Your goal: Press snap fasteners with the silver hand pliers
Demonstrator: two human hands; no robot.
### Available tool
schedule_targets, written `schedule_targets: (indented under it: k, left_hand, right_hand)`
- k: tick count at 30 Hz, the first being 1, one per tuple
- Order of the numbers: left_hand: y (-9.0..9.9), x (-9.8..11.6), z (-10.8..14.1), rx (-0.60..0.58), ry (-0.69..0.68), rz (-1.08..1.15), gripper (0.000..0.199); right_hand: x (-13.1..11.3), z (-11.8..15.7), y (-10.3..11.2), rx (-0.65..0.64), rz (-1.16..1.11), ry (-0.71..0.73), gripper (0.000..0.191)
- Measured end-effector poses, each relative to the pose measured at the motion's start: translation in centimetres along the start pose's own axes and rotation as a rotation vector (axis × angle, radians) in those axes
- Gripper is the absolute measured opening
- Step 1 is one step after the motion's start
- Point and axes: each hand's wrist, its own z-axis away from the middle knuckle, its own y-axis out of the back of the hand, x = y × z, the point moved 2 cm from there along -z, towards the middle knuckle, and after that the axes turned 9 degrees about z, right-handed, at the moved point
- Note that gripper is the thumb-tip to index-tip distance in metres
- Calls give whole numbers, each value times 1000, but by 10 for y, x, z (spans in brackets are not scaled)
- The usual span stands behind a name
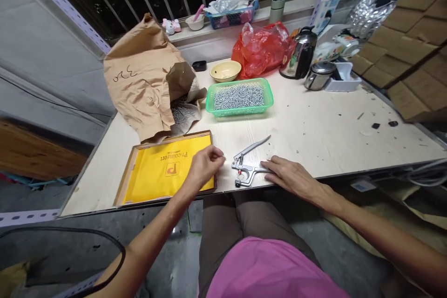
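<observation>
Snap-fastener pliers were observed lying flat on the desk, close to its front edge, with the upper handle angled away toward the back of the desk. The right hand was held open and flat, its fingertips placed on the lower handle of the pliers. The left hand was positioned just left of the pliers' head, above the right edge of a wooden tray, with its fingers bunched and curled; whether a small item was pinched between them could not be determined.

The tray was lined with a yellow printed sheet and was located at the front left of the desk. A green plastic basket filled with small metal fasteners was recorded behind the pliers. A torn brown paper bag was found to the left of the basket, with similar fasteners visible at its opening. A cream bowl, a red plastic bag and a steel kettle were noted along the back of the desk.
</observation>
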Motion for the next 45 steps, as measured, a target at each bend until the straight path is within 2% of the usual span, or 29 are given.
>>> schedule_targets:
  k: [3,6,12,17,20,26,36,42,43,45]
  left_hand:
    - [-28,9,17,-145,-32,-270,7]
    - [-45,9,16,-223,12,-438,8]
    - [-58,5,-4,-412,367,-399,4]
    - [-60,0,-13,-403,434,-436,2]
    - [-58,-1,-18,-439,492,-457,6]
    - [-57,4,-21,-470,655,-373,14]
    - [-59,-6,-5,-385,785,-166,22]
    - [-59,-6,8,-315,771,-97,22]
    - [-58,-7,8,-310,772,-90,22]
    - [-59,-8,9,-312,768,-73,23]
  right_hand:
    - [-1,-1,-1,-30,62,-14,23]
    - [-3,-1,3,-49,84,-49,21]
    - [-6,4,7,-26,111,-60,19]
    - [-3,6,-1,14,96,-85,18]
    - [-2,6,-2,24,83,-83,19]
    - [1,7,-3,37,69,-77,19]
    - [2,7,-1,58,67,-63,22]
    - [6,8,0,42,41,-28,18]
    - [9,6,2,52,40,-20,23]
    - [15,-1,5,72,55,-4,48]
